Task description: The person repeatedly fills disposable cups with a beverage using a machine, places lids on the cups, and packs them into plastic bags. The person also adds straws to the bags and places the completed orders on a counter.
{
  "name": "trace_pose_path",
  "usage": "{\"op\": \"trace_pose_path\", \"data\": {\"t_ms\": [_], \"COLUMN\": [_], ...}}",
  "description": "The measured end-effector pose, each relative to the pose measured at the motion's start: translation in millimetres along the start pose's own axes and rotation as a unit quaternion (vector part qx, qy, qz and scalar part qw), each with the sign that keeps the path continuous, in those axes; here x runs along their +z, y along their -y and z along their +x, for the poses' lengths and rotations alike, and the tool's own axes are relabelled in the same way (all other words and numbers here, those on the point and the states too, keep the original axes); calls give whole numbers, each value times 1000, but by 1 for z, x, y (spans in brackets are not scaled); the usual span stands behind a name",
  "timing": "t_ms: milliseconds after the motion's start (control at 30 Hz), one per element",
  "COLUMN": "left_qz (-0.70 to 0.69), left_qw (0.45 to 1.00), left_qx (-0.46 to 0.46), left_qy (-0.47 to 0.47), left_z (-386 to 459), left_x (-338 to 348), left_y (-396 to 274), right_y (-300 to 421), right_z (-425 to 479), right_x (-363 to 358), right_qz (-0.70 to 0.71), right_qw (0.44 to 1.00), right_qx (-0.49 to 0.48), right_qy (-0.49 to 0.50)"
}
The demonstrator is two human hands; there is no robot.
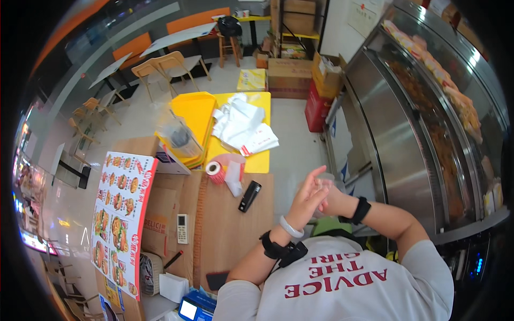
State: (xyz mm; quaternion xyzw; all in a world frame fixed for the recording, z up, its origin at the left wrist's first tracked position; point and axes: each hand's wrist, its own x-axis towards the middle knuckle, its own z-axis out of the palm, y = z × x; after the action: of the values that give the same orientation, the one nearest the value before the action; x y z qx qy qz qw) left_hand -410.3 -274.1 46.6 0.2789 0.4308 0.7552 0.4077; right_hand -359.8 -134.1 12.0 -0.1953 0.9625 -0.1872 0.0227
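Note:
My left hand [308,196] and my right hand [334,200] meet in front of my chest. A clear, thin plastic item [327,177] shows at their fingers; blur hides whether it is a cup, a lid or a film. My left fingers and thumb close on it, while my right fingers are largely hidden behind the left hand. To the left on the wooden counter [229,228] lie a black handheld device [249,196] and a white remote control [182,228]. Beneath my hands a green thing [331,226] is partly covered by them.
White plastic bags [241,120] lie on a yellow tabletop [263,164], beside yellow trays [192,104] and a red-white roll [215,171]. A menu board [120,220] edges the counter at left. A steel-and-glass food display cabinet [381,120] stands right. Cardboard boxes [289,78] are stacked ahead.

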Motion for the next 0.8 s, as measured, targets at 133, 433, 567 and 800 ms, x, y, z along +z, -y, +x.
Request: {"op": "trace_pose_path", "data": {"t_ms": [133,433,567,800], "left_qz": [56,-18,69,98], "left_qw": [998,985,947,944], "left_qx": [-12,36,15,-82], "left_qy": [27,-171,-313,-303], "left_z": [11,15,-1,-58], "left_x": [16,5,-25,-2], "left_y": [1,-4,48,103], "right_y": [-19,-18,-17,-24], "right_z": [-6,-29,-32,-22], "right_x": [15,-49,-55,-45], "right_qz": [38,-35,-21,2], "right_qw": [995,992,994,997], "right_qx": [-77,-48,-45,-70], "right_qy": [-52,-112,-102,-42]}}
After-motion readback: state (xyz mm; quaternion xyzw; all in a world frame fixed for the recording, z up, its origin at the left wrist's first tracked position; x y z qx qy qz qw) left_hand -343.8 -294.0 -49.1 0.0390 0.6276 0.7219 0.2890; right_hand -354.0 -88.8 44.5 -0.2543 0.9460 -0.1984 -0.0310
